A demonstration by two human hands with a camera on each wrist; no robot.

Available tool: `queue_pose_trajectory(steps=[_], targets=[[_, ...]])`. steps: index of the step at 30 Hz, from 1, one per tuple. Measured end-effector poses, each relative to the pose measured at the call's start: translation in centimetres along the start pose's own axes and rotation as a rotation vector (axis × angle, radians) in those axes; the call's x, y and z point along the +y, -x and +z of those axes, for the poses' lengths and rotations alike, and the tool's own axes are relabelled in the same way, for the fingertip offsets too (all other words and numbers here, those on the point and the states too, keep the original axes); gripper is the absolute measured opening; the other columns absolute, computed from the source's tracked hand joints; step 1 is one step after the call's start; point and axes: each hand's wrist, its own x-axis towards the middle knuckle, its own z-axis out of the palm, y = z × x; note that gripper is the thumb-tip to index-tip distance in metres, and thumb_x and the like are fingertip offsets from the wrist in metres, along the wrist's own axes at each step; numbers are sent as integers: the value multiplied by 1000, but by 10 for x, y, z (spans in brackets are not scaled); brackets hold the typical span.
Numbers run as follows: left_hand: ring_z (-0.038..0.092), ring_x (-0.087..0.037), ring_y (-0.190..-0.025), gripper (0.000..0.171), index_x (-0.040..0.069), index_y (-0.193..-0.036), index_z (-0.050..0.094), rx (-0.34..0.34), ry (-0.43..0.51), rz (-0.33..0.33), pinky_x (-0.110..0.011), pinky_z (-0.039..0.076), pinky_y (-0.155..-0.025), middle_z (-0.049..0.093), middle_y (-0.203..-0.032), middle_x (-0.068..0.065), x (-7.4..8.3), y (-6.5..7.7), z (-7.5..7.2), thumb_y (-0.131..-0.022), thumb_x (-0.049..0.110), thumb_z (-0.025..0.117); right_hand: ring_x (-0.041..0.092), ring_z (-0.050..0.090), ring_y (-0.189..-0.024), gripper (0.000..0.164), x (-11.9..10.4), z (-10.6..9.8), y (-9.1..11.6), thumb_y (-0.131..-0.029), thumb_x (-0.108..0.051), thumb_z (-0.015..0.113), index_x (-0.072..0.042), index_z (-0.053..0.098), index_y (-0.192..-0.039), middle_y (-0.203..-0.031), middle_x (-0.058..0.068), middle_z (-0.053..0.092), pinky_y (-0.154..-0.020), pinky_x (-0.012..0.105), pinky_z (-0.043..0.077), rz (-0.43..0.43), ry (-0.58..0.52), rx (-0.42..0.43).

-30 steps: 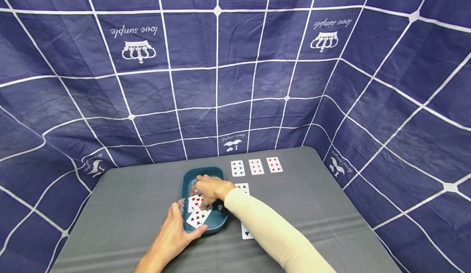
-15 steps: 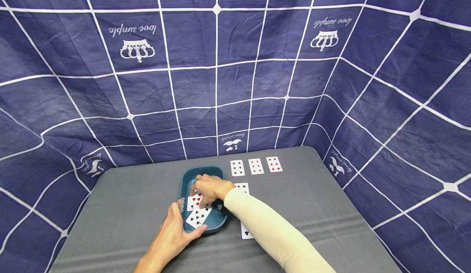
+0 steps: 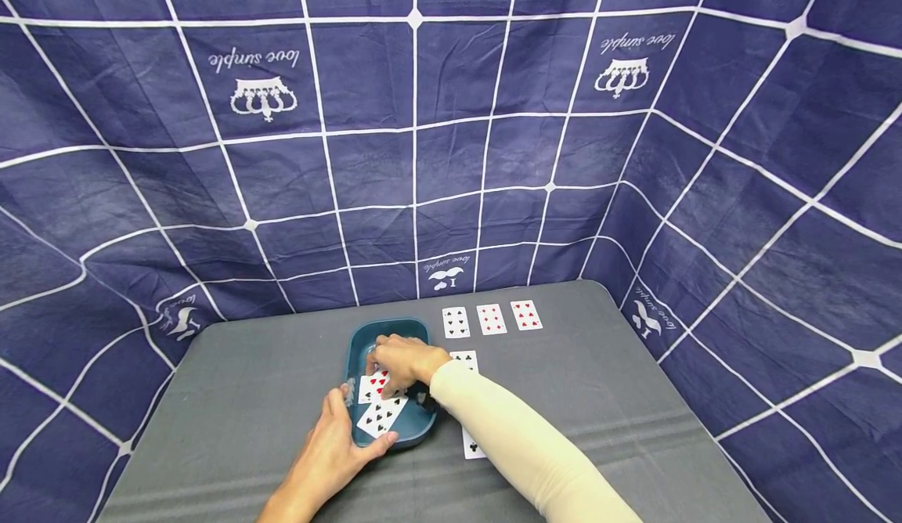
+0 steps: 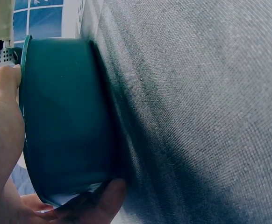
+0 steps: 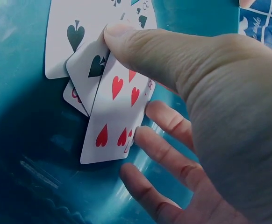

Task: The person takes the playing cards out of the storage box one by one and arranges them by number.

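A teal plastic tray stands on the grey table with several loose playing cards in it. My left hand grips its near left corner, the thumb at the rim and fingers along the outer wall. Inside the tray, my right hand pinches at a hearts card; the thumb lies over its upper end and the fingers reach along its other edge. Beneath it fan a spades card and others. Another spades card lies toward the tray's near end.
Right of the tray, a spades card, a diamonds card and a hearts card form a row on the table. Closer in, a clubs card and another clubs card are partly hidden by the right sleeve. A blue checked curtain surrounds the table.
The hearts card under my right hand has shifted slightly within the tray. My left hand and the tray stay put.
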Motion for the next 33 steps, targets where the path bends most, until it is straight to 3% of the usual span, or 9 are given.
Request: queue_pose_trajectory(steps=[15,27,33], targets=[[76,-48,-120,125,-11,-160,39,8,-9,9,-64,63,-103,55,-159,-38,0,0,0,-83,64,102,5,71,-113,46,4,-9,2,-93,-47,101,-34,82,-133,-127,-10,75,-93,30,62,-35,-23,48],[76,-44,-117,121,-10,-157,40,27,-17,23,-61,64,-99,56,-159,-37,-1,1,3,-82,60,104,8,71,-112,55,15,-15,9,-102,-42,94,-29,74,-151,-132,-2,77,-99,25,59,-113,-114,98],[76,-41,-114,121,-9,-157,39,11,-11,11,-59,64,-97,56,-158,-36,1,1,2,-82,62,104,9,72,-122,56,24,-19,16,-103,-41,92,-31,73,-154,-136,0,77,-107,26,59,-140,-165,123]])
